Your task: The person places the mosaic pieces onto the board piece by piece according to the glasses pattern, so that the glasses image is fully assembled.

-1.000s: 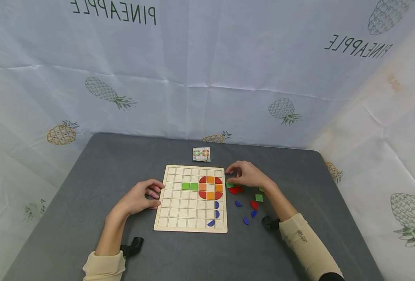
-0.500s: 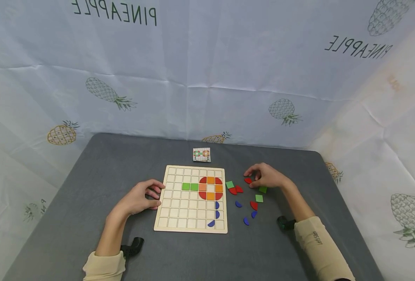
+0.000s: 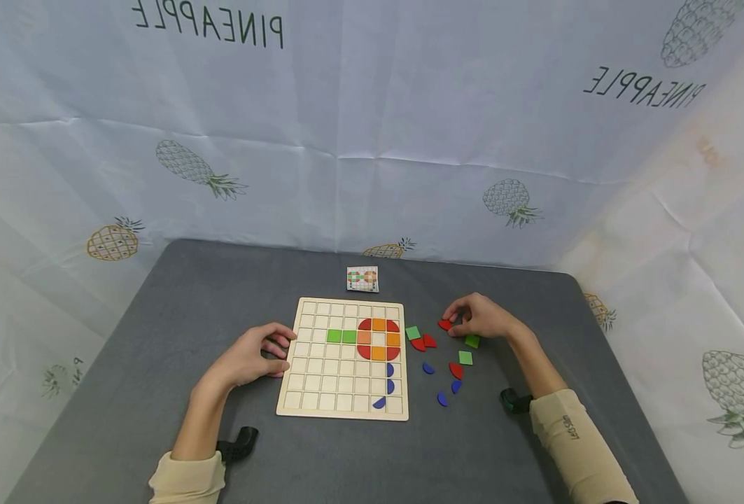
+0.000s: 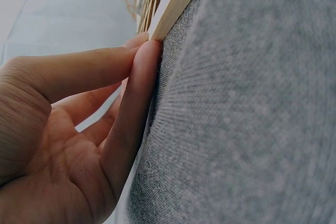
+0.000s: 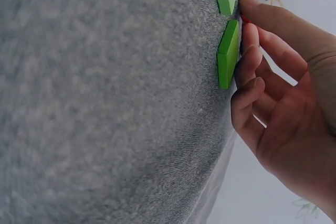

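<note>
A wooden grid board (image 3: pixel 315 365) lies on the dark grey table. My left hand (image 3: pixel 248 355) holds its left edge; in the left wrist view the thumb and a finger meet at the board's pale edge (image 4: pixel 181 4). Set on the grid are a ring of red and orange pieces (image 3: pixel 378 325), two green squares (image 3: pixel 341 337) and three blue half-circles (image 3: pixel 390 386). Right of the board, my right hand (image 3: pixel 481 318) pinches a red quarter-circle piece (image 3: pixel 444 325) between thumb and fingers, low at the tabletop. The right wrist view shows the hand mostly hiding this piece.
Loose green squares (image 3: pixel 465 358), red quarter-circles (image 3: pixel 456 370) and blue half-circles (image 3: pixel 442 399) lie scattered between board and right forearm. A small pattern card (image 3: pixel 362 278) lies behind the board. White pineapple-print cloth (image 3: pixel 346 203) hangs beyond the table's far edge.
My right hand has moved right from the green square beside the board to the red quarter-circle, uncovering the pieces there. My left hand and the board stay in place.
</note>
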Available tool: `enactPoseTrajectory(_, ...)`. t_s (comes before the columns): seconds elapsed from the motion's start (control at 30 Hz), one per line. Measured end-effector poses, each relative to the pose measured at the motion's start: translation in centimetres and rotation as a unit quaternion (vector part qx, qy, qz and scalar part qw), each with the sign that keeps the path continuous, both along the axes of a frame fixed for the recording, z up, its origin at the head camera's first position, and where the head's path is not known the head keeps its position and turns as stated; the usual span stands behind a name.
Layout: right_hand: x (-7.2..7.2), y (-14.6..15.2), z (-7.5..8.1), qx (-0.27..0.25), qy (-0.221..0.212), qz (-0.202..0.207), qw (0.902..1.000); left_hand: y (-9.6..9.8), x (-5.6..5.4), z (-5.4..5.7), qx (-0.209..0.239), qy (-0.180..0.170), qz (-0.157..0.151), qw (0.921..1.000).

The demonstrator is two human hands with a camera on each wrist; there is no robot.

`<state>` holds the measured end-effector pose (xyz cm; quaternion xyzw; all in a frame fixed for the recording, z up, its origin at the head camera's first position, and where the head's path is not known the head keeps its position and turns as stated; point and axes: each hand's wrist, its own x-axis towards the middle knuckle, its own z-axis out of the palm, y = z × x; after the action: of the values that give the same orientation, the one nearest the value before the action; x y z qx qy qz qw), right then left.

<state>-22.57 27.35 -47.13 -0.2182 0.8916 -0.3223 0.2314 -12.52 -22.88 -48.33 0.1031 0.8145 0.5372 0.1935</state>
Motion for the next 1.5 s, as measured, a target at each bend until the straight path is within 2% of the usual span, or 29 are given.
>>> enactPoseTrajectory(0.43, 0.0, -0.3, -0.4, -0.036, 0.045, 0.013, 0.9982, 0.0, 0.1, 0.0, -0.002, 0.0, 0.001, 1.0)
enactPoseTrajectory(0.63, -0.1, -1.8, 0.1, -0.052, 0.036, 0.002, 0.998, 0.0, 0.1, 0.0, -0.005, 0.002, 0.001, 1.0)
enactPoseTrajectory(0.8, -0.3, -4.0, 0.5, -0.072, 0.029, 0.001, 0.997, -0.1, 0.1, -0.1, -0.004, 0.001, 0.001, 1.0)
enactPoseTrajectory(1.03, -0.7, -7.6, 0.9, -0.109, 0.011, 0.04, 0.9931, -0.1, 0.0, 0.0, -0.003, 0.0, 0.0, 1.0)
enactPoseTrajectory(1.23, -1.2, -11.2, 1.2, -0.108, 0.007, 0.072, 0.9915, 0.0, -0.1, -0.1, -0.005, 0.002, -0.002, 1.0)
enactPoseTrajectory(1.37, -1.6, -13.5, 1.0, -0.106, 0.005, 0.083, 0.9908, -0.1, -0.1, -0.2, 0.0, 0.003, -0.004, 1.0)
enactPoseTrajectory(1.5, -1.8, -15.5, 0.5, -0.104, 0.021, 0.089, 0.9903, -0.1, -0.1, -0.2, 0.0, 0.003, -0.004, 1.0)
